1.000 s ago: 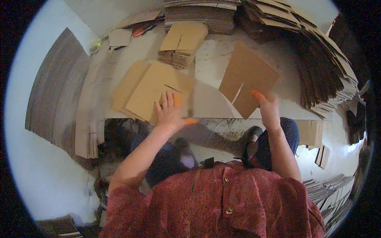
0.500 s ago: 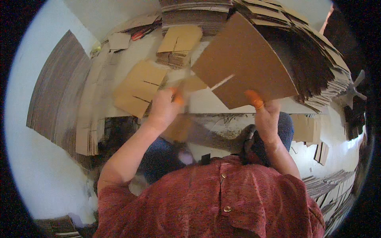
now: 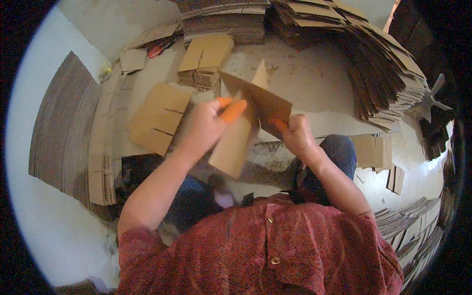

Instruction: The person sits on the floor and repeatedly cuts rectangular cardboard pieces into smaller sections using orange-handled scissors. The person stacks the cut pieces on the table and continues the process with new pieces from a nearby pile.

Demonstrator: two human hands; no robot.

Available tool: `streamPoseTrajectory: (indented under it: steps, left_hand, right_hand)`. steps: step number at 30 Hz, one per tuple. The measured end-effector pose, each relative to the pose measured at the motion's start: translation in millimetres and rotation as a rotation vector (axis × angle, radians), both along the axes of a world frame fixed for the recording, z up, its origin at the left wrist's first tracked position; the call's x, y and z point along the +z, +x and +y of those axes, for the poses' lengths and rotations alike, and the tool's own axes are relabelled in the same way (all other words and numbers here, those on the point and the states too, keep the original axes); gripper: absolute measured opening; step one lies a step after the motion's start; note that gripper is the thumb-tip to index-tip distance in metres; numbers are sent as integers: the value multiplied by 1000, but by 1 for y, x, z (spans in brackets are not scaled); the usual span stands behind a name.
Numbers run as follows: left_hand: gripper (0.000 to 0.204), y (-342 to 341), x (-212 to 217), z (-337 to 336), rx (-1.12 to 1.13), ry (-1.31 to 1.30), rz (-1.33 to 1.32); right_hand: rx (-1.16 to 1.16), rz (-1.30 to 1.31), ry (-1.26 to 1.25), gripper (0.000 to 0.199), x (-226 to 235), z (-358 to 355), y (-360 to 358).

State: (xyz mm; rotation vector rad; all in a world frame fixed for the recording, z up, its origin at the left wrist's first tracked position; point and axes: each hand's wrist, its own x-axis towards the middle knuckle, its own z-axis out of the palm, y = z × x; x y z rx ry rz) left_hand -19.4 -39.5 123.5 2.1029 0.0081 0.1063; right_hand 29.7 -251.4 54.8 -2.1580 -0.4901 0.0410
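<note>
My left hand [image 3: 209, 122], with orange covers on its fingers, is closed on a tan cardboard divider [image 3: 234, 147] that hangs tilted over my lap. Another piece, a browner cardboard sheet [image 3: 270, 104], is gripped by its near edge in my right hand [image 3: 300, 133], which also wears an orange finger cover. Both pieces cross in front of me, the brown one seen at a steep angle. Whether their slots are engaged I cannot tell. Left of my left hand lies a stack of slotted cardboard pieces [image 3: 160, 118]. A smaller slotted stack [image 3: 206, 53] stands beyond it.
Fanned cardboard stacks [image 3: 378, 73] curve along the right of the pale work surface [image 3: 314, 83]. More sheets [image 3: 64, 128] lean at the left wall. Red-handled tool [image 3: 160, 48] lies at the back left. A fan [image 3: 435, 98] stands at the right.
My right hand has moved left and turned its brown sheet from broadside to steeply angled, bringing it against the tan piece. My left hand has shifted slightly right, and its piece now shows more clearly.
</note>
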Motion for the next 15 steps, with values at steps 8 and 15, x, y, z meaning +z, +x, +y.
streamPoseTrajectory:
  steps: [8,15]
  left_hand:
    - [58,124,-78,98,177,698,-428]
    - [54,192,-103,119,270,1009,-154]
  right_hand:
    - [-127,-161,250,22,-30,-9,41]
    - [-214,-170,-2,22,-38,-17,80]
